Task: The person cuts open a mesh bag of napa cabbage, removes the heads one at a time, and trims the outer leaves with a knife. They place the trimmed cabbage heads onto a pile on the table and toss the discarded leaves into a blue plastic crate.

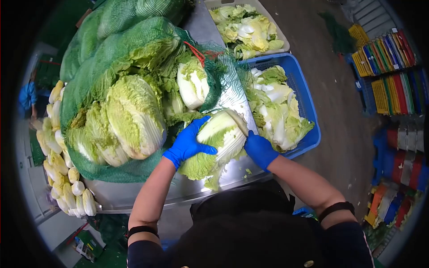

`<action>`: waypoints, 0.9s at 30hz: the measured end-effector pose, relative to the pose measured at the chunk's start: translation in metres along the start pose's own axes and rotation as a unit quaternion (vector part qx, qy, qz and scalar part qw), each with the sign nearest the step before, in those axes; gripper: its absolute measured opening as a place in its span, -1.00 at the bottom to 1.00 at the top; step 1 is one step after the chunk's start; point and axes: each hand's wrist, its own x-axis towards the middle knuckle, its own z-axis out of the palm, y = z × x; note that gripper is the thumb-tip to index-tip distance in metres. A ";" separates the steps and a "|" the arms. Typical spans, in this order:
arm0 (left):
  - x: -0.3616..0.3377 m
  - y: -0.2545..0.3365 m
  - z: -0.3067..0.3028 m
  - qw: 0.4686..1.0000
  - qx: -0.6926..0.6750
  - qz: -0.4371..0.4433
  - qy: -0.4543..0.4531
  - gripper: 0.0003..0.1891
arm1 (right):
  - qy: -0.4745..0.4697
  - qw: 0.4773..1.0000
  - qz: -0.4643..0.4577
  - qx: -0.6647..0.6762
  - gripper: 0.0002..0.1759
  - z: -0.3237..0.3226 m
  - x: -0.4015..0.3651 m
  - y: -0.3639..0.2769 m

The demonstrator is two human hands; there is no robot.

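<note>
A napa cabbage (221,138) lies tilted on the metal table in front of me, its leafy end toward my body. My left hand (187,142), in a blue glove, is wrapped around its side with the thumb across the leaves. At the pale base end, my right hand (260,151), also gloved in blue, is closed on a knife (239,121). The greyish blade lies along the cabbage's base; the handle is hidden in my fist. Left of my hands, more napa cabbages (134,117) sit in an opened green mesh bag (100,167).
A blue crate (316,129) of loose cabbage leaves stands right of the metal table (134,196), with a pale crate (282,31) of leaves beyond it. Trimmed cabbages (67,192) are piled at left. Coloured crates (389,53) are stacked far right. A person in blue (27,96) is far left.
</note>
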 end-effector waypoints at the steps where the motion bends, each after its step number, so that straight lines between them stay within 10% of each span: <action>1: -0.010 0.001 0.005 1.000 0.001 -0.001 -0.003 0.09 | 0.013 1.000 0.009 0.017 -0.78 0.005 -0.004 -0.001; 7: -0.026 0.020 0.016 0.991 0.101 0.056 0.062 0.11 | 0.070 0.974 -0.035 0.211 -0.40 0.018 -0.013 0.011; 13: -0.061 0.053 0.043 0.951 0.170 0.217 0.137 0.28 | 0.157 0.978 -0.055 0.123 -0.32 -0.069 -0.077 -0.015; 16: -0.057 0.070 0.073 0.959 -0.099 0.165 0.210 0.20 | 0.219 0.964 -0.098 0.116 -0.30 -0.067 -0.090 -0.018; 27: -0.070 0.060 0.069 0.943 -0.137 0.090 0.289 -0.25 | 0.143 0.982 -0.100 0.067 -0.36 -0.073 -0.071 -0.027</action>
